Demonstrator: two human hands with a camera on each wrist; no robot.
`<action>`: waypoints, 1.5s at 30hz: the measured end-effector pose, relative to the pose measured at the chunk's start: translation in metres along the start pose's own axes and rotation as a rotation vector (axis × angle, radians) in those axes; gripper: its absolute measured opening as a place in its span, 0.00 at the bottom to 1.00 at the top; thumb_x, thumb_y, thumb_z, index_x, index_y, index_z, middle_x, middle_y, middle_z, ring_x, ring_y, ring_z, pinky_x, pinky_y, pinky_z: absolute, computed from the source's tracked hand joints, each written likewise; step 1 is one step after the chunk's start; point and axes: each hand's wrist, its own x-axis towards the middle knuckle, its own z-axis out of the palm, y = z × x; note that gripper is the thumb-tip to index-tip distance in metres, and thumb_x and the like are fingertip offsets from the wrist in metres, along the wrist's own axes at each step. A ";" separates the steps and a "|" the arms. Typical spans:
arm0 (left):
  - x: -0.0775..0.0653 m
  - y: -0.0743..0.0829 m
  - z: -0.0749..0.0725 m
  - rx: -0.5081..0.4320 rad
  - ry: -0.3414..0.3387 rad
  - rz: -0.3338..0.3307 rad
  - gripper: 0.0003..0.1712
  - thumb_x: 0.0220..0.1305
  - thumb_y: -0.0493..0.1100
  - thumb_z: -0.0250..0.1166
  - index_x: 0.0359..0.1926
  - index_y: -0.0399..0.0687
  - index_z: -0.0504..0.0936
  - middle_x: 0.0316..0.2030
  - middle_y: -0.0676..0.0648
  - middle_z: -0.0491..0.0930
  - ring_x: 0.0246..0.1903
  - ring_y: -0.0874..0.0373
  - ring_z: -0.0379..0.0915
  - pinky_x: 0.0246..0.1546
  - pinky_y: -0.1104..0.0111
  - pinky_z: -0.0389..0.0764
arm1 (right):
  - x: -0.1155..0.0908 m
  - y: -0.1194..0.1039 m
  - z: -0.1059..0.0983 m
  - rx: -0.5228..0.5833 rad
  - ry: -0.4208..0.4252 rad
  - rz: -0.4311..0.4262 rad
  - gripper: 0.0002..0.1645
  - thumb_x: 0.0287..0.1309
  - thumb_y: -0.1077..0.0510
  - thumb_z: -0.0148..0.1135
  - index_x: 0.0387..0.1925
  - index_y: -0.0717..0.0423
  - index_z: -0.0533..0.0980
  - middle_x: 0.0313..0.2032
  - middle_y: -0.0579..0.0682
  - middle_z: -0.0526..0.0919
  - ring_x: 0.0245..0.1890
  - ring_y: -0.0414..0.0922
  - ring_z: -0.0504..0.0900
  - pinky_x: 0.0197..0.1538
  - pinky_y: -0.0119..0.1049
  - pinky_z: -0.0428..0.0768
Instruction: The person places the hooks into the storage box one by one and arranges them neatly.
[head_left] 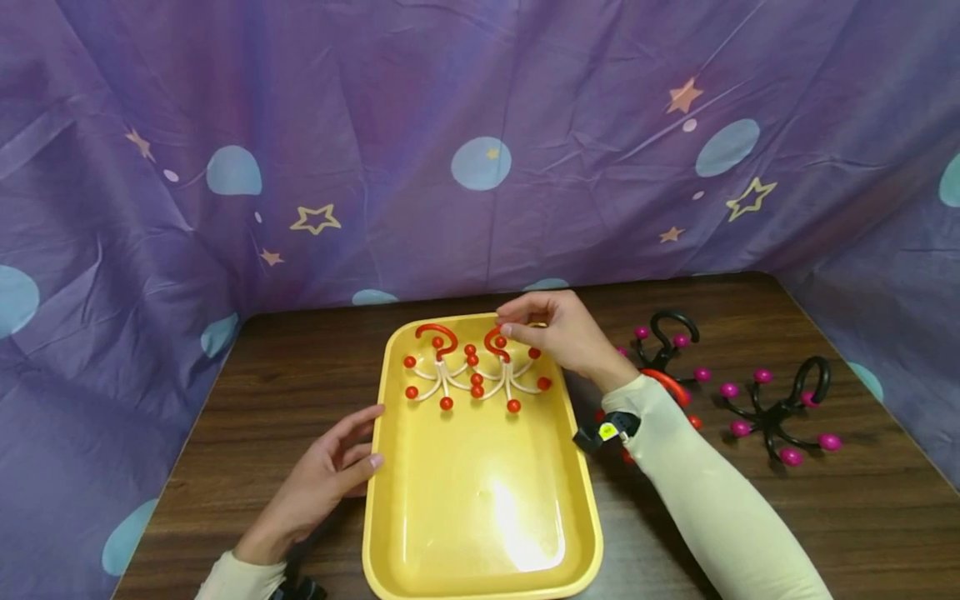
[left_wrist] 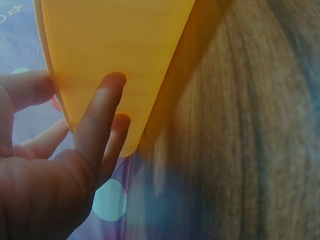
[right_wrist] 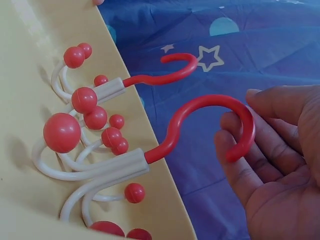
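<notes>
In the yellow tray [head_left: 480, 492] two white multi-prong hanging hooks with red ball tips stand side by side at the far end. My right hand [head_left: 558, 333] holds the red curved top of the right hanging hook [right_wrist: 120, 167], with the thumb on one side and fingers behind it. The left hanging hook [head_left: 442, 367] stands beside it, untouched, some of their ball tips close together. My left hand [head_left: 322, 475] rests relaxed fingers against the tray's left side. Its fingers [left_wrist: 100, 120] lie along the outer wall in the left wrist view.
Right of the tray, two black hanging hooks with magenta balls stand on the wooden table [head_left: 285, 375], one nearer [head_left: 772, 417] and one farther [head_left: 660, 358]. Another red hook top [head_left: 666, 386] is partly hidden by my right forearm. A purple patterned cloth [head_left: 405, 167] hangs behind.
</notes>
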 end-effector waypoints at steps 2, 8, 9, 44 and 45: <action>0.000 -0.001 0.000 -0.001 0.000 -0.001 0.40 0.76 0.36 0.63 0.82 0.46 0.56 0.77 0.30 0.59 0.58 0.54 0.82 0.49 0.56 0.91 | -0.001 -0.001 0.000 0.011 0.010 -0.004 0.14 0.62 0.61 0.76 0.49 0.59 0.88 0.44 0.55 0.92 0.36 0.40 0.88 0.29 0.33 0.84; 0.000 -0.003 -0.001 -0.010 0.009 -0.001 0.41 0.75 0.36 0.64 0.82 0.47 0.57 0.77 0.31 0.59 0.57 0.55 0.83 0.48 0.56 0.91 | -0.007 -0.009 -0.005 0.057 0.029 -0.054 0.15 0.63 0.62 0.75 0.51 0.62 0.87 0.49 0.59 0.91 0.45 0.40 0.90 0.43 0.31 0.89; 0.000 -0.004 -0.001 -0.011 0.008 0.001 0.41 0.75 0.36 0.64 0.82 0.47 0.57 0.77 0.31 0.59 0.57 0.55 0.83 0.48 0.56 0.91 | -0.008 -0.011 -0.006 0.067 0.027 -0.063 0.16 0.63 0.63 0.74 0.51 0.63 0.87 0.50 0.60 0.90 0.46 0.40 0.90 0.45 0.31 0.89; 0.001 -0.002 -0.001 -0.007 0.001 -0.002 0.40 0.76 0.36 0.63 0.83 0.47 0.56 0.77 0.31 0.60 0.58 0.53 0.83 0.49 0.56 0.91 | -0.090 -0.047 -0.071 0.058 0.113 -0.139 0.15 0.64 0.70 0.70 0.53 0.68 0.83 0.51 0.55 0.90 0.51 0.43 0.91 0.50 0.34 0.90; 0.001 -0.002 -0.001 -0.010 -0.002 -0.002 0.40 0.76 0.36 0.63 0.83 0.47 0.56 0.77 0.31 0.60 0.58 0.53 0.83 0.49 0.56 0.91 | -0.093 -0.047 -0.074 0.044 0.117 -0.142 0.15 0.64 0.71 0.70 0.53 0.68 0.83 0.51 0.54 0.90 0.51 0.43 0.91 0.50 0.33 0.90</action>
